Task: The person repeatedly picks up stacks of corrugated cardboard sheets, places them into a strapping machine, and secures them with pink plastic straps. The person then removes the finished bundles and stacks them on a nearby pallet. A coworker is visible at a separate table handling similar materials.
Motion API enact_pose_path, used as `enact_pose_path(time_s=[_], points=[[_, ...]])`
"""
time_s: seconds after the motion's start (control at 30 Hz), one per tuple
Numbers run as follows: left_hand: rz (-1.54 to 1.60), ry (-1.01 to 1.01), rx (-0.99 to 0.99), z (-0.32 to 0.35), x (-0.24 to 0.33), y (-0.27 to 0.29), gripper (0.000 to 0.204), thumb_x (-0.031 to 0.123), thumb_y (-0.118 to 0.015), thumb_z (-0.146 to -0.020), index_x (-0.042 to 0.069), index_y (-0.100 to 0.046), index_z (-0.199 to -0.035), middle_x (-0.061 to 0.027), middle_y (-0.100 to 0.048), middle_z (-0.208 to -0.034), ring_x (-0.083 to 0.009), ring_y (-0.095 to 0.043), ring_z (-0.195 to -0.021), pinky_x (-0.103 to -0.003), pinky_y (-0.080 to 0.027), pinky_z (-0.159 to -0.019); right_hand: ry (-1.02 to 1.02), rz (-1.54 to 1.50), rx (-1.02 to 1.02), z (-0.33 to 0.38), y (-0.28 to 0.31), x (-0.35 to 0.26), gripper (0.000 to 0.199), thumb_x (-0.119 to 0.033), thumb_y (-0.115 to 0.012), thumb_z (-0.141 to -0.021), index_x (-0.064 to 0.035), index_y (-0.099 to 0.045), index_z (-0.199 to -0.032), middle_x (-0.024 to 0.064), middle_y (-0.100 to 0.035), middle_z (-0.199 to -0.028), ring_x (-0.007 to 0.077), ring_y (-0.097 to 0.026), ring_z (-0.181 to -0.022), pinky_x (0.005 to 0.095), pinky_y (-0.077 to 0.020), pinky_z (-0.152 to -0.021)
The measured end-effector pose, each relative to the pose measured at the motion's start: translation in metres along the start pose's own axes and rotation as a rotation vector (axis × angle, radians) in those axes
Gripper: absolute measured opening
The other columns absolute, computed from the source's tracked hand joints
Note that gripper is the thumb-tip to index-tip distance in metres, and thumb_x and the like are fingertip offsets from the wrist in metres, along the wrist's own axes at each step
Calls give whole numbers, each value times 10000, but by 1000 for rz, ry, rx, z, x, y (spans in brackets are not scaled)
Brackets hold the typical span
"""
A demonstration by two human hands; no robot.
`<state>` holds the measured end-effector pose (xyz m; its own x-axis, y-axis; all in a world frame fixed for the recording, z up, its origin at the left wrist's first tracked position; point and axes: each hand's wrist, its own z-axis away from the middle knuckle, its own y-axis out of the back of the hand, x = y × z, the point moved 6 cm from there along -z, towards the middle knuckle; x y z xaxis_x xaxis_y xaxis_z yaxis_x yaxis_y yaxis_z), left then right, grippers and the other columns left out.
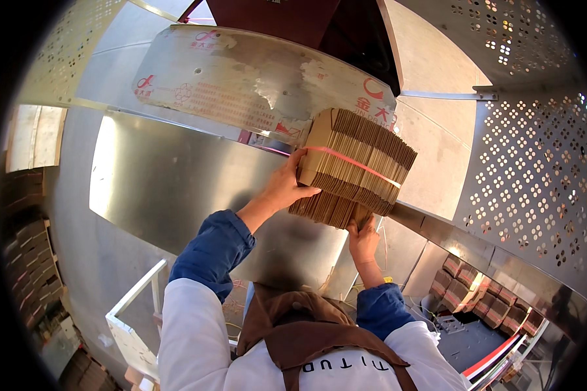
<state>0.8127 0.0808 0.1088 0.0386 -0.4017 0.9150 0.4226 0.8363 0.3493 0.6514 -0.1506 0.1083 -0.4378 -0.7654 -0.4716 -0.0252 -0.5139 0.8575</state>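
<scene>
A thick bundle of folded brown cardboard pieces (pixel 359 151), with a pink strap (pixel 355 163) around its middle, is in front of me at the edge of a metal work surface (pixel 195 176). My left hand (pixel 282 184) grips its left side, thumb over the near edge and fingers near the strap. Below the strapped part, more cardboard edges (pixel 326 207) jut toward me. My right hand (pixel 364 238) is closed at the underside near the right corner, pinching the cardboard from below. Some of its fingers are hidden by the cardboard.
A worn metal plate with red print (pixel 241 81) lies behind the bundle, below a dark red machine part (pixel 280 19). Perforated metal guards (pixel 528 169) stand at right. Strapped cardboard bundles (pixel 476 290) sit at lower right, and stacked cardboard (pixel 32 267) at far left. A white metal frame (pixel 134 319) is at lower left.
</scene>
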Motion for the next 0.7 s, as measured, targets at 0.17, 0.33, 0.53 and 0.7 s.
enact_pose_path(time_s=[0.17,0.33,0.53,0.7], points=[[101,-26,11,0,1,1,980,244,-847,-661,98,-259,-1431,-191,-571,-1247,-331,-586,-1132,-395,-487,-942,51,-4,22,0,-2,-3,603,-344,-644,-844,41,-393,-1233,256,-623,-690,448,-615,-642,502,-492,-562],[73,-31,-13,0,3,4,984,308,-831,-684,85,-238,-1437,-199,-565,-1252,-341,-577,-1144,-407,-469,-967,55,51,56,-3,-7,4,637,-345,-647,-840,40,-379,-1271,260,-625,-694,449,-615,-636,509,-491,-556],[69,-66,30,17,11,4,971,261,-852,-655,42,-278,-1407,-234,-529,-1277,-375,-550,-1156,-432,-473,-945,38,17,23,8,-2,9,596,-307,-633,-850,34,-389,-1272,274,-632,-774,478,-605,-691,529,-490,-604],[-46,-15,24,146,-29,-1,1120,280,-882,-621,21,-178,-1453,-242,-445,-1357,-366,-515,-1201,-410,-476,-945,-49,-115,-231,106,-14,16,570,-315,-620,-882,41,-417,-1278,261,-647,-951,394,-647,-848,455,-512,-733]])
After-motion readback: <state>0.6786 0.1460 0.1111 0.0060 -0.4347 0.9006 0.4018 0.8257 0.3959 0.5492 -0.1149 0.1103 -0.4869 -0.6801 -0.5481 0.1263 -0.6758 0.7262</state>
